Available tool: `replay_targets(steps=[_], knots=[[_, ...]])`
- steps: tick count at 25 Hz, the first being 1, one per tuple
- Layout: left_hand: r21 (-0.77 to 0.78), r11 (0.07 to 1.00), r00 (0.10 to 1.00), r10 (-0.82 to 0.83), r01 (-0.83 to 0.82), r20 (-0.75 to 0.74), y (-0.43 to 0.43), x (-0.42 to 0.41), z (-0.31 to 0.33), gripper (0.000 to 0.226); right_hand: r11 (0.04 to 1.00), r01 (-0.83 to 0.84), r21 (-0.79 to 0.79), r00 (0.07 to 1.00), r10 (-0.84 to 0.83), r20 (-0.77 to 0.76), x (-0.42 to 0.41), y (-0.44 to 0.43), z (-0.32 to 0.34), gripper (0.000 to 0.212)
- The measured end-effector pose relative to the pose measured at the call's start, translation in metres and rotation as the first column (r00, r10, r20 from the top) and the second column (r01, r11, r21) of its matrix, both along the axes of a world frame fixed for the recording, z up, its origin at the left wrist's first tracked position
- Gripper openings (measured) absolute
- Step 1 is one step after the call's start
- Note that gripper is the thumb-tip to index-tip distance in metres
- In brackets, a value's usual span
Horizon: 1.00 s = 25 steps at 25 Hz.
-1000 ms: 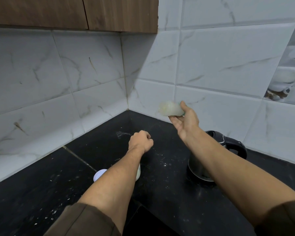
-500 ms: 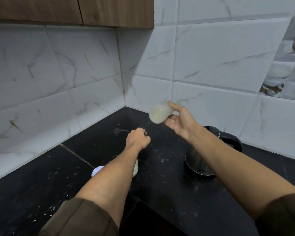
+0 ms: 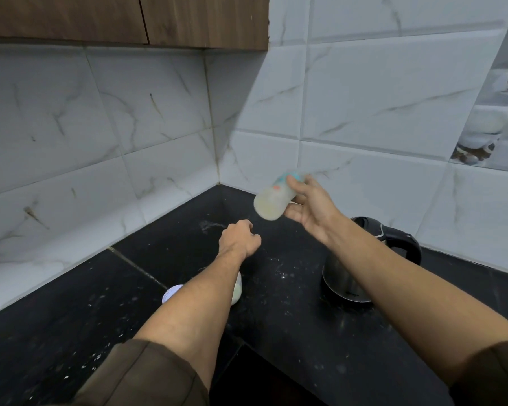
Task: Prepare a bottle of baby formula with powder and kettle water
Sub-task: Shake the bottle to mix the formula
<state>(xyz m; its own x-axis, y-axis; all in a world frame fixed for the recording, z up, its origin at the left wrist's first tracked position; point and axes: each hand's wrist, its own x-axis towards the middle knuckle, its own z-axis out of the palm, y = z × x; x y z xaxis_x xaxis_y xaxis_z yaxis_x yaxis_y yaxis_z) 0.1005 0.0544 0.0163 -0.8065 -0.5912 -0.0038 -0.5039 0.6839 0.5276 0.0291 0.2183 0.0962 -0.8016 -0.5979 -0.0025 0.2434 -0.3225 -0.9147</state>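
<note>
Two hands: right hand (image 3: 313, 208) fingers (image 3: 294, 213) curl round tilted bottle (image 3: 272, 205); left hand (image 3: 239, 240) fisted, nothing seen inside. Bottle likely light, smooth, slippery; grip mid-body. Kettle (image 3: 342, 278) at bottle's four o'clock.

The bottle (image 3: 272, 204) is milky white with teal and orange markings (blurred), the table (image 3: 71, 312) black and white-speckled, the kettle (image 3: 373, 259) black and steel.

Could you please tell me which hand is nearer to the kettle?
Right. The right hand, gripping the bottle, is raised just left of the kettle; the left hand, curled, sits farther left over the counter.
</note>
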Motion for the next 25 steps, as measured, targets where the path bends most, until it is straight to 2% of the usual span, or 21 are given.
replay_targets(steps=[2,3,5,6,8,10,12,13,15,16,18,21,23,25], knots=[[0.002,1.0,1.0,-0.002,0.002,0.0,0.002,0.0,0.001,0.047,1.0,-0.019,0.013,0.997,0.019,-0.079,0.002,0.002,0.001,0.034],[0.006,1.0,1.0,0.0,0.0,-0.004,0.002,0.0,0.002,0.048,0.998,0.041,-0.042,0.998,-0.043,-0.036,0.0,0.002,0.003,0.036],[0.011,1.0,1.0,0.009,-0.009,-0.009,0.0,0.002,0.001,0.05,0.961,0.209,-0.179,0.967,-0.175,0.187,-0.008,0.0,0.006,0.043],[0.01,1.0,1.0,0.013,-0.013,-0.01,-0.001,0.004,0.0,0.05,0.946,0.246,-0.21,0.948,-0.189,0.256,-0.01,0.0,0.006,0.045],[0.008,1.0,1.0,0.015,-0.015,-0.007,-0.002,0.005,0.0,0.05,0.977,0.145,-0.153,0.973,-0.114,0.199,-0.005,0.001,0.005,0.043],[0.005,1.0,1.0,0.01,-0.01,0.003,-0.001,0.004,0.001,0.046,0.999,-0.036,0.01,0.999,0.036,-0.013,0.003,0.002,0.002,0.042],[0.006,1.0,1.0,0.006,-0.006,0.005,0.001,0.004,0.001,0.044,0.997,-0.063,0.04,0.992,0.067,-0.103,0.004,0.005,0.0,0.046],[0.009,1.0,1.0,0.004,-0.004,0.001,0.001,0.004,0.001,0.046,1.0,-0.001,-0.022,0.997,-0.001,-0.073,0.003,0.006,0.001,0.047],[0.003,1.0,1.0,0.006,-0.006,-0.006,0.0,0.007,0.0,0.05,0.96,0.224,-0.169,0.97,-0.203,0.133,-0.006,0.006,0.002,0.047],[0.001,1.0,1.0,0.008,-0.008,-0.007,-0.001,0.007,-0.001,0.05,0.935,0.291,-0.203,0.945,-0.248,0.212,-0.011,0.007,0.001,0.047],[0.005,1.0,1.0,0.008,-0.008,-0.004,-0.001,0.007,-0.001,0.049,0.968,0.199,-0.156,0.971,-0.173,0.164,-0.01,0.008,0.0,0.048],[-0.007,1.0,1.0,0.001,-0.001,0.0,0.001,0.003,0.002,0.042,0.998,-0.058,0.032,0.995,0.061,-0.081,0.002,0.003,-0.002,0.048],[-0.007,1.0,1.0,-0.009,0.009,-0.002,0.003,0.001,0.003,0.043,0.999,0.003,-0.039,0.996,-0.006,-0.086,0.001,0.001,0.001,0.048],[-0.003,1.0,1.0,-0.003,0.003,-0.006,0.003,0.003,0.001,0.046,0.961,0.209,-0.182,0.976,-0.194,0.096,-0.009,0.0,0.005,0.049]])
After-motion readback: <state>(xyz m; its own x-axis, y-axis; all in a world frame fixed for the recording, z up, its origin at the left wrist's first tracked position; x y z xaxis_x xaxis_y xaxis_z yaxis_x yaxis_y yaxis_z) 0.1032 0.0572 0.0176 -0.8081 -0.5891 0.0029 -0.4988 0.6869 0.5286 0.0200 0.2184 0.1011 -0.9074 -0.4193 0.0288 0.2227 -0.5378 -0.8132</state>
